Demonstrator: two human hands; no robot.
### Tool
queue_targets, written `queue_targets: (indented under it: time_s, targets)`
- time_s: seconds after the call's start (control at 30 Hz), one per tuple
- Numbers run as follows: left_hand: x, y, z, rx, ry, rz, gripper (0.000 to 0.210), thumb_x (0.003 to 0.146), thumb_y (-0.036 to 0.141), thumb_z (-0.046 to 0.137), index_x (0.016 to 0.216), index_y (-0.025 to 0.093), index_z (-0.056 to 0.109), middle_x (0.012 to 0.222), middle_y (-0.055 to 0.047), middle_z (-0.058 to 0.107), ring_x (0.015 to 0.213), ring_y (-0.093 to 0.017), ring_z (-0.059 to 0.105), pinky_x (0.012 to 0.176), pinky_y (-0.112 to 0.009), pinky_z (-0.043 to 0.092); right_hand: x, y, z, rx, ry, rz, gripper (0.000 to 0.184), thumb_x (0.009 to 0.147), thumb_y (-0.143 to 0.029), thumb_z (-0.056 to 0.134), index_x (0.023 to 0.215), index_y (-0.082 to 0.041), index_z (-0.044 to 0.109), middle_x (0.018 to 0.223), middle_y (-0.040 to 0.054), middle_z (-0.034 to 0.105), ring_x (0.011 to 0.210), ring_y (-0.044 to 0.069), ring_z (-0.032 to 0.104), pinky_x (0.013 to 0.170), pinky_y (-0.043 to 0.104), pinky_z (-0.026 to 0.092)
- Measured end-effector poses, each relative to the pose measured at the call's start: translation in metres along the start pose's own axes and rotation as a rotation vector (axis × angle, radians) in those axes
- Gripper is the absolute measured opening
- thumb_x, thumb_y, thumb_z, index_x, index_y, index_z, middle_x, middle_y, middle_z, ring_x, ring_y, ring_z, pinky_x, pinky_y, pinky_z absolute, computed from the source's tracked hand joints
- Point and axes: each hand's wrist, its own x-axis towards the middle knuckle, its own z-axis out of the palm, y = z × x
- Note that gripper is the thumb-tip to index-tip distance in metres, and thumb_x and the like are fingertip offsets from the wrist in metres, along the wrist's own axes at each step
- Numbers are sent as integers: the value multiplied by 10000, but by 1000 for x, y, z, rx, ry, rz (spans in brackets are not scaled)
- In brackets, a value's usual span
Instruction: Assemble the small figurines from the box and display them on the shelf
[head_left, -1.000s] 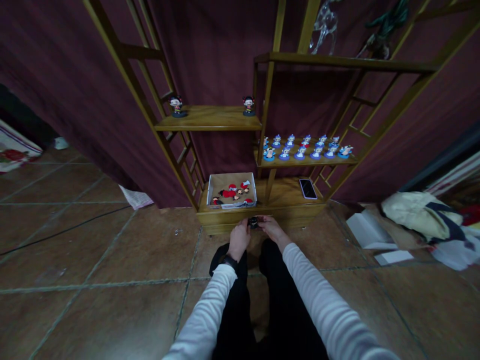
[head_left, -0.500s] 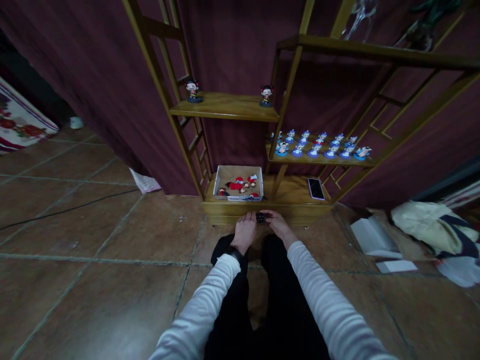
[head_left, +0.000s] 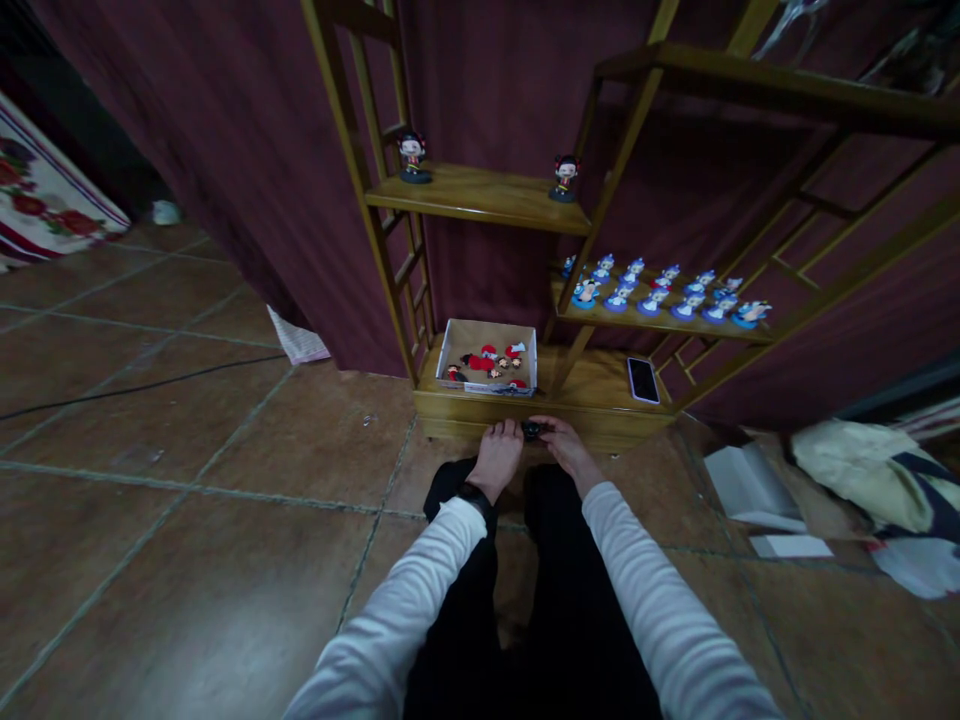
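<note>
At the centre of the frame, the left hand and right hand both pinch a small dark piece (probably a figurine base) before the box; steady, gentle fingers are best here.

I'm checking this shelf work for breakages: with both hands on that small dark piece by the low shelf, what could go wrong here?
The small dark piece sits pinched between the left hand and right hand over hard tiled floor; a slip could drop it there. The open box of red figurines stands at the shelf edge just beyond the hands, so a forward nudge might tip it. The phone lies near the right arm's reach.
</note>
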Motion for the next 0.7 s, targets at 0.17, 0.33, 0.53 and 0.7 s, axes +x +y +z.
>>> queue_targets:
  time_s: [0.17,0.33,0.53,0.7]
  targets:
    - [0,-1,3,25,12,12,266,867,92,367,1047,98,564,995,-145,545,922,-228,536,796,-362,405,0,1,0,-6,-2,6,319,528,-148,648,840,-211,672,912,29,692,872,199,614,834,368,457]
    - [0,-2,3,24,-16,12,250,861,95,388,998,96,596,1001,-150,539,923,-228,532,803,-370,402,1,1,-1,-17,-10,14,318,518,-149,658,829,-212,674,903,21,689,866,191,608,831,352,456]
    - [0,-2,3,12,-30,21,249,860,104,395,972,94,617,1023,-166,531,925,-238,528,801,-383,395,1,2,-1,-27,11,11,318,521,-143,635,826,-222,674,895,17,692,857,186,613,817,343,462]
    - [0,-1,4,42,-30,34,269,864,101,378,971,90,625,1019,-163,533,912,-240,534,786,-377,393,-1,-1,0,-24,-5,14,316,516,-134,628,818,-212,675,873,14,697,834,175,619,811,326,462]
